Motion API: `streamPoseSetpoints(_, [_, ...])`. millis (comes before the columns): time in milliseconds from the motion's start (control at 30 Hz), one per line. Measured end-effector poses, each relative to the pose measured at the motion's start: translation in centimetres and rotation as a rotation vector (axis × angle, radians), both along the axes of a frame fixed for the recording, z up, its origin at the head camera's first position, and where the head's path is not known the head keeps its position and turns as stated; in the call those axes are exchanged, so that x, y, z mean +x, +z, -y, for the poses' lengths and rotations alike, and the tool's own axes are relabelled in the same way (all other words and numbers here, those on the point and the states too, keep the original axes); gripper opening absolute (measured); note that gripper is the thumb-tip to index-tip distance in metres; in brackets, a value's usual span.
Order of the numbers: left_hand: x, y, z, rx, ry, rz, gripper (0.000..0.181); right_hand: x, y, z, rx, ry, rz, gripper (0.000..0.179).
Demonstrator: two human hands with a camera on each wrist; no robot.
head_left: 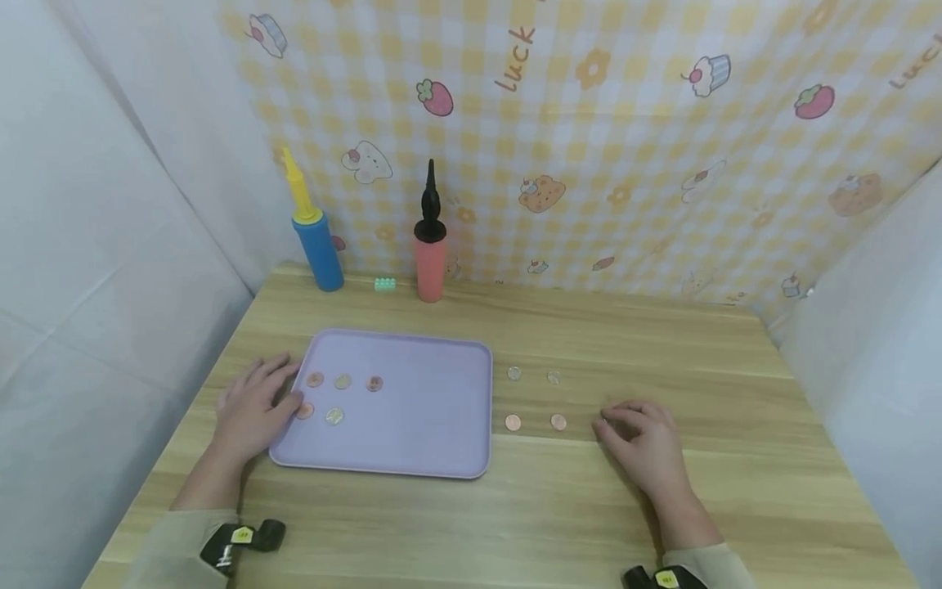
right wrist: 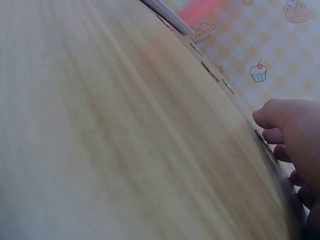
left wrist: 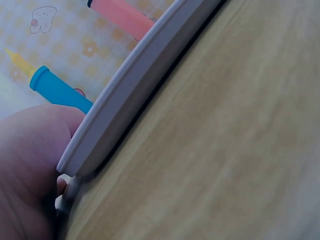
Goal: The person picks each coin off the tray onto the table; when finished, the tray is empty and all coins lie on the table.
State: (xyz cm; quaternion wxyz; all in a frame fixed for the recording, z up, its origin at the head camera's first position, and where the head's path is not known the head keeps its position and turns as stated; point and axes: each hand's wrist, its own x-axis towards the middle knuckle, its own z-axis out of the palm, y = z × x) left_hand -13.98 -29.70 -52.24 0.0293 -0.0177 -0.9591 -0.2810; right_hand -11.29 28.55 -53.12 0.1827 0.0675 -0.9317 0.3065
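A lilac tray (head_left: 412, 442) lies on the table, with several copper and silver-coloured coins in its left part. At its left side my left hand (head_left: 253, 409) holds the edge, the thumb over the rim close to a copper coin (head_left: 305, 411) and the fingers along the outside. In the left wrist view the thumb (left wrist: 40, 135) covers the tray's corner. My right hand (head_left: 648, 442) rests low on the table to the right, its thumb and forefinger pinching at a coin (right wrist: 263, 140), which shows only as a thin edge in the right wrist view.
Between tray and right hand lie two silver-coloured coins (head_left: 514, 373) and two copper coins (head_left: 513, 422). Behind the tray stand a blue and yellow hand pump (head_left: 320, 249), a pink and black hand pump (head_left: 430, 266) and a small mint toy brick (head_left: 385, 284). A checked cloth (head_left: 640, 155) hangs behind.
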Motion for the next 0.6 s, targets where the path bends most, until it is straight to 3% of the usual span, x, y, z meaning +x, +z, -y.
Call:
streamPoseSetpoints(333, [-0.1,0.4,0.3,0.001,-0.001,-0.023,0.055,-1.3,-0.5,0.9,-0.036,0.031,-0.127,0.014])
streamPoseSetpoints(600, [-0.2,0.2,0.1,0.001,-0.004,-0.023,0.055,-1.9,-0.6,3.5,0.001,0.078,-0.224,0.024])
